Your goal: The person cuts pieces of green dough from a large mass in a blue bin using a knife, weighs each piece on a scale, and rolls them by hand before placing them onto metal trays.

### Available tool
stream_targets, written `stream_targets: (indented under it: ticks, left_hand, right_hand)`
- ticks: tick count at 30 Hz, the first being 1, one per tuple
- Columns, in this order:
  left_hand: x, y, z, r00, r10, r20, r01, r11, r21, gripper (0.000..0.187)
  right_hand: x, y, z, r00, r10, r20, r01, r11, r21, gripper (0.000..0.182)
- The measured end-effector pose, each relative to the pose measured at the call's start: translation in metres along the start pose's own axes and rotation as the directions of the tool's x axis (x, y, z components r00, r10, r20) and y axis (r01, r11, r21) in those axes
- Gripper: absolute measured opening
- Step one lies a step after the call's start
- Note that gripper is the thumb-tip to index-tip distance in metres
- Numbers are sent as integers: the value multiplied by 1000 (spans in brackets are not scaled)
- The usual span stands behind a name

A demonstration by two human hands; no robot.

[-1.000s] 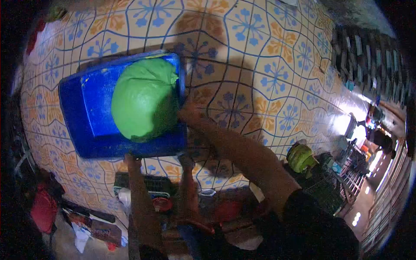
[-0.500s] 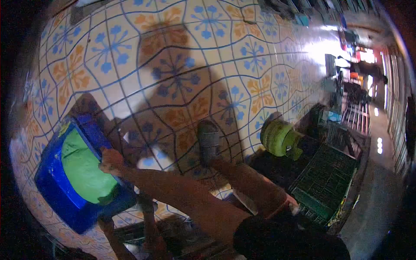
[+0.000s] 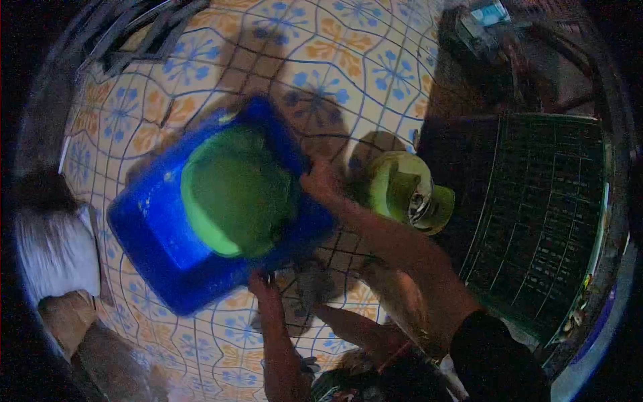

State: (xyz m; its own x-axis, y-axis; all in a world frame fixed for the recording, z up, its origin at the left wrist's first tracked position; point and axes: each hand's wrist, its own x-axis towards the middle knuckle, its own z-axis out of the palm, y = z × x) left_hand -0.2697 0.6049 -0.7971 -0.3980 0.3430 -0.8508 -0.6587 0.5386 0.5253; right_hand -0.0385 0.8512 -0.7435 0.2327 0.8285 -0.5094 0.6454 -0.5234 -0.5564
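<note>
A blue rectangular plastic tub [image 3: 161,261] is held above the tiled floor, tilted in view. Inside it lies a large rounded green thing [image 3: 234,187] with a paler lower edge; its kind I cannot make out. My right hand [image 3: 323,182] is closed on the tub's right-hand side. At the near edge, my left hand [image 3: 263,287] grips the tub from below, its fingers partly hidden. The picture is dim and slightly blurred.
A yellow-green gas cylinder [image 3: 395,181] stands close to my right forearm. Beyond it is a dark green gridded crate [image 3: 542,221]. Dark slatted furniture [image 3: 144,33] is at the upper left, and a whitish sack-like thing [image 3: 57,248] at the left edge. My foot [image 3: 313,281] is below the tub.
The tub, with the green thing inside and both hands on it, has shifted from the far left toward the middle of the view. My view has turned, and the gas cylinder and crate look nearer.
</note>
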Motion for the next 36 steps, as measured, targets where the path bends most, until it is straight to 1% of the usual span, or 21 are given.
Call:
stream_targets:
  ticks: [1,3,4,5,6,7,9,11,12,13,14,15,17,19,20,23,24,27,28,31,36]
  left_hand:
    - [37,-9,50,998,-65,22,64,996,60,25]
    - [52,8,179,944,-56,325,33,997,74,32]
    - [57,19,244,884,-49,465,16,997,73,36]
    - [62,29,302,891,-248,380,268,963,0,40]
    - [58,46,346,883,-259,392,213,964,157,45]
    - [49,70,386,878,-268,397,146,939,311,49]
    - [29,115,461,868,-304,393,7,799,602,59]
    - [78,150,496,929,41,368,-282,723,630,68]
    - [98,184,518,886,330,324,-462,583,669,73]
    - [117,218,541,766,591,252,-540,381,750,78]
    - [102,266,581,593,766,248,-478,88,874,84]
    - [126,294,623,524,811,261,-460,12,888,88]
    - [189,347,690,519,763,385,-486,-107,868,94]
    - [223,381,764,597,560,574,-591,-176,787,97]
    - [219,372,794,602,575,554,-525,-237,817,89]
    - [204,353,840,575,562,595,-477,-360,802,79]
    - [224,347,865,468,567,678,-520,-444,730,66]
    - [261,337,922,181,584,791,-643,-538,544,60]
    - [245,336,950,190,573,797,-650,-535,540,58]
    - [215,322,1036,209,560,802,-668,-517,535,54]
    - [219,310,1124,251,528,811,-644,-534,548,55]
  right_hand:
    - [33,9,-21,995,34,-95,-38,998,-45,65]
    - [85,26,-59,963,42,-268,-115,958,-263,82]
    - [113,40,-76,931,20,-363,-125,955,-268,85]
    - [140,58,-87,890,-3,-455,-132,955,-264,89]
    - [164,70,-97,840,-30,-542,-132,957,-258,93]
    - [161,31,-146,889,266,-373,-355,915,-192,92]
    - [228,43,-168,682,571,-456,-599,795,100,88]
    - [278,43,-215,627,653,-425,-493,755,433,79]
    - [302,45,-237,609,702,-369,-405,675,617,75]
    - [328,47,-257,576,767,-283,-366,551,750,71]
    - [351,60,-262,558,627,-544,-280,759,587,58]
    - [378,68,-272,513,629,-585,-277,766,580,55]
    - [414,81,-295,401,634,-661,-296,772,562,49]
    - [444,85,-340,388,552,-738,-225,833,505,48]
    - [450,88,-350,396,523,-755,-223,852,473,48]
    - [492,91,-403,265,664,-699,-556,698,452,48]
    - [518,114,-407,245,634,-734,-496,732,466,48]
    - [545,121,-437,232,580,-781,-389,791,472,49]
    - [562,127,-459,277,666,-693,-533,706,466,50]
    - [607,118,-509,194,698,-689,-608,637,474,54]
    - [652,144,-549,249,787,-564,-718,541,438,72]
